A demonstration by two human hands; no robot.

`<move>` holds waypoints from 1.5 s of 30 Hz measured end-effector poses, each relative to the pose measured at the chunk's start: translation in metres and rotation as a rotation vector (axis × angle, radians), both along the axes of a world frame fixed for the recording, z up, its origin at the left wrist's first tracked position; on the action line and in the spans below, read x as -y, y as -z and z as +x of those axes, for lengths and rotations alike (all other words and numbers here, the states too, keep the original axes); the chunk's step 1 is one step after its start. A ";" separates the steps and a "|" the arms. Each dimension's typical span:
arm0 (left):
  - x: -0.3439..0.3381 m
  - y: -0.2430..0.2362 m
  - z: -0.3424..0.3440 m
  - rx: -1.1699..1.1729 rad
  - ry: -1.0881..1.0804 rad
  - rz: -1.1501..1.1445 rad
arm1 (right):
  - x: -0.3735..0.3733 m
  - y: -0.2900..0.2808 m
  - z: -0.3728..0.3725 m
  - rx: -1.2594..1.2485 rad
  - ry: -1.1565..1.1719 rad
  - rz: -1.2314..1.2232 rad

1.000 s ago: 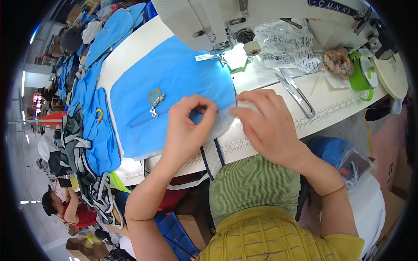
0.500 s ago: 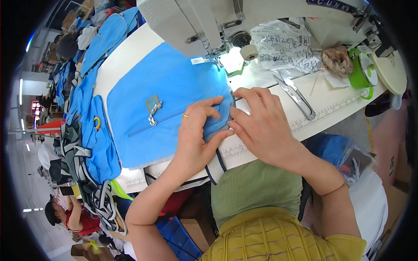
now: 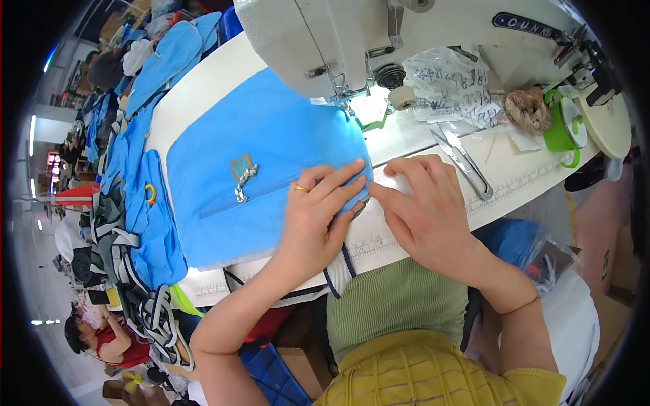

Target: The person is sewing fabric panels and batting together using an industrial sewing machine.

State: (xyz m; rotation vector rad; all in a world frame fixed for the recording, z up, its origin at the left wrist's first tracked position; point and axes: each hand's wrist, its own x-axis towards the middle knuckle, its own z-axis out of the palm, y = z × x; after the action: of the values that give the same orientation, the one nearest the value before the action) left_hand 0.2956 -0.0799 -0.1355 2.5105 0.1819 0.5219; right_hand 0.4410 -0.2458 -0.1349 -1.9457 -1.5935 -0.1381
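A blue fabric panel (image 3: 230,135) lies on the white sewing table under the head of a sewing machine (image 3: 298,47), its right edge by the lit needle area. On it are a zipper line, a small patch (image 3: 240,165) and a grey-white knotted cord (image 3: 244,184). My left hand (image 3: 313,220), wearing a ring, rests with its fingers stretched over the panel's lower right corner. Beside that corner, my right hand (image 3: 433,213) has its index fingertip at the fabric edge, its thumb apart and the other fingers bent. Nothing shows in its grasp.
Thread snips (image 3: 467,162) lie right of my right hand, by a printed ruler strip (image 3: 511,177). Farther back are clear plastic bags (image 3: 450,84), a brown bundle (image 3: 528,110) and a green cup (image 3: 558,128). Blue fabric pieces and straps (image 3: 128,257) crowd the left; a person works beyond.
My left fingers have straightened and flattened on the fabric corner. My right index finger and thumb have loosened and shifted slightly right of the edge. The view has shifted a little.
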 end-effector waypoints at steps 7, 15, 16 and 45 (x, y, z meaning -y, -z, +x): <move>0.004 0.001 0.007 -0.005 -0.060 -0.031 | -0.006 -0.003 0.011 0.048 -0.018 0.000; -0.023 0.008 0.023 0.055 -0.031 0.037 | -0.026 -0.003 0.032 0.090 -0.049 0.033; -0.026 0.008 0.024 0.057 -0.027 0.040 | -0.028 -0.003 0.034 0.109 -0.063 0.031; -0.032 0.003 0.033 0.005 -0.039 0.037 | -0.035 0.003 0.036 0.139 -0.102 0.031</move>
State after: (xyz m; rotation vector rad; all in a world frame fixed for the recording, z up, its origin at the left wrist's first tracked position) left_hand 0.3281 -0.0475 -0.1381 2.5460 0.2215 0.5514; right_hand 0.4773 -0.2109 -0.1377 -1.8609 -1.7660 -0.2594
